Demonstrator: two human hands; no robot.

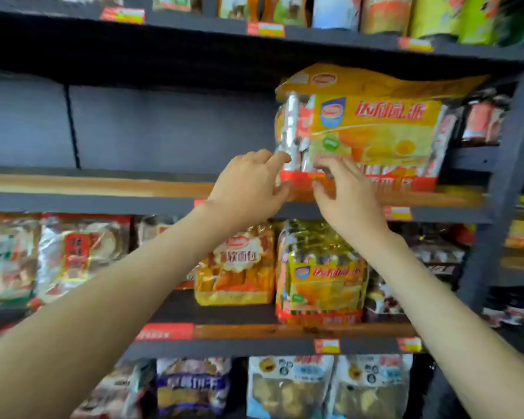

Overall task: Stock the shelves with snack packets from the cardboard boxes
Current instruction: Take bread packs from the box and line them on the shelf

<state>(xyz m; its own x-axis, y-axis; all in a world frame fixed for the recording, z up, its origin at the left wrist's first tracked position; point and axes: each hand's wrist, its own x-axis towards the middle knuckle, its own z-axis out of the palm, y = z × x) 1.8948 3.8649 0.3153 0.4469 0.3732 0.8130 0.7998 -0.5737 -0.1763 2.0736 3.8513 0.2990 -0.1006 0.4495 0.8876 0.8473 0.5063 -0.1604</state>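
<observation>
A large yellow and red snack packet (pixel 372 131) stands upright at the right end of the middle shelf (pixel 97 186). My left hand (pixel 248 186) touches the packet's lower left corner, index finger against its silvery side and thumb under its red bottom edge. My right hand (pixel 345 195) is at the packet's lower front, fingers spread and slightly bent on the red bottom strip. The picture is blurred, so how firmly either hand grips is unclear. No cardboard box is in view.
The middle shelf left of the packet is bare back to its dark rear wall (pixel 164 128). The shelf below holds a same-brand yellow packet (pixel 324 276), an orange bread packet (pixel 236 267) and other bags. Dark packets (pixel 484 119) sit at the right; a dark upright post (pixel 508 176) flanks them.
</observation>
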